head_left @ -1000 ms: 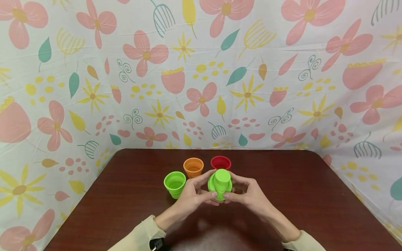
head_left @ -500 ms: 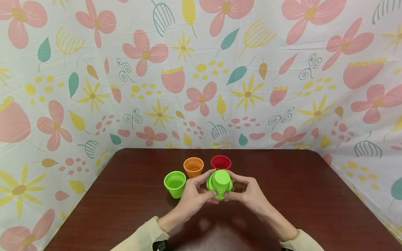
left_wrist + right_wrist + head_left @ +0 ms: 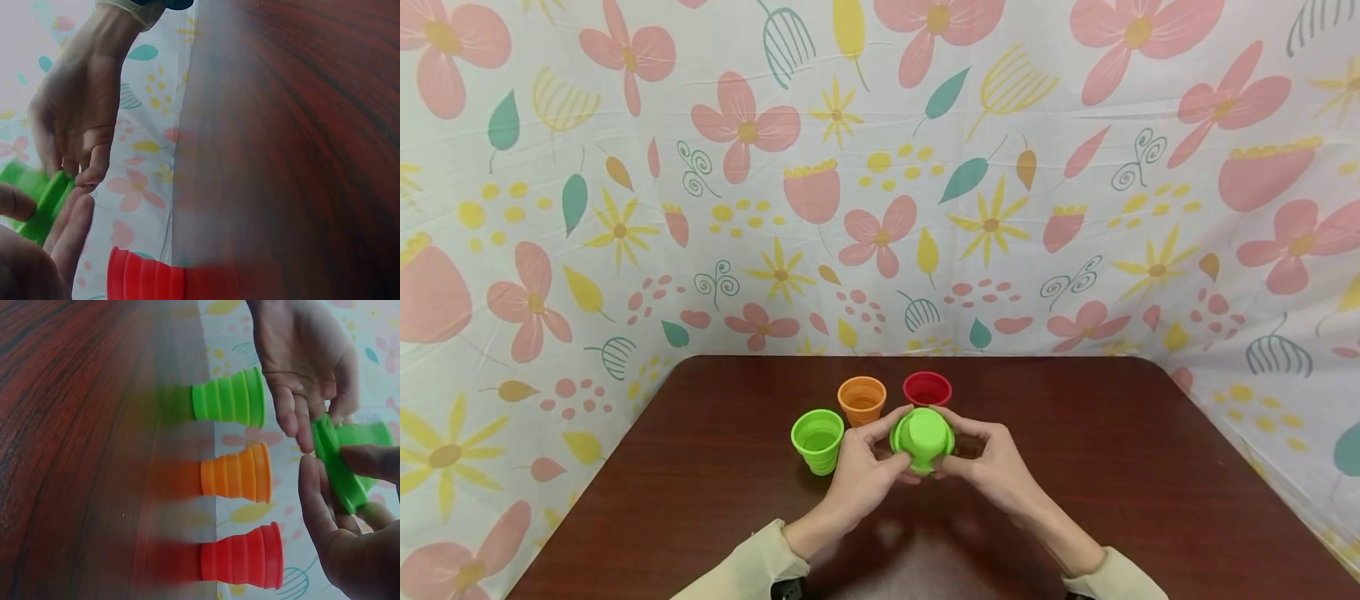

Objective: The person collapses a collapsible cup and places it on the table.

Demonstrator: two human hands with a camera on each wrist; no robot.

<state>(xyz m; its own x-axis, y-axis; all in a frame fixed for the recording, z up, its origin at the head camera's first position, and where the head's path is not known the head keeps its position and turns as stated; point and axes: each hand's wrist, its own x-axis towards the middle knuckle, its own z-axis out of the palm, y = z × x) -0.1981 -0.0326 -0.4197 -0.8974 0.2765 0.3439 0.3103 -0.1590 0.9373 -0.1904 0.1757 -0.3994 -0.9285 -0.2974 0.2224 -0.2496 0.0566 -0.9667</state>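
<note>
Held cup (image 3: 927, 435) is bright, even green and upside down, its narrow base pointing up and its wider part squashed into a flat collar around that base; it is in the air above the table (image 3: 1112, 483), nearer the person than the orange cup (image 3: 862, 400) and to the right of it. Left hand (image 3: 863, 471) and right hand (image 3: 996, 462) grip it from either side, thumbs at the near edge and forefingers reaching round to the far one. From the head, the green cup (image 3: 817, 442) sits to the left of the orange cup and nearer the person, the red cup (image 3: 927, 388) to the right of it and slightly farther off. Only the right wrist view, turned on its side, gives the full stepped outsides of these three, all upright, and the thin edge of the held cup's collar with the base standing out from it. On the left wrist, just the red cup of the three appears, cut off by the bottom border, and the held cup is blurred and partly covered by fingers. Its inside is hidden everywhere; from the head, the red cup's lower part is covered too.
</note>
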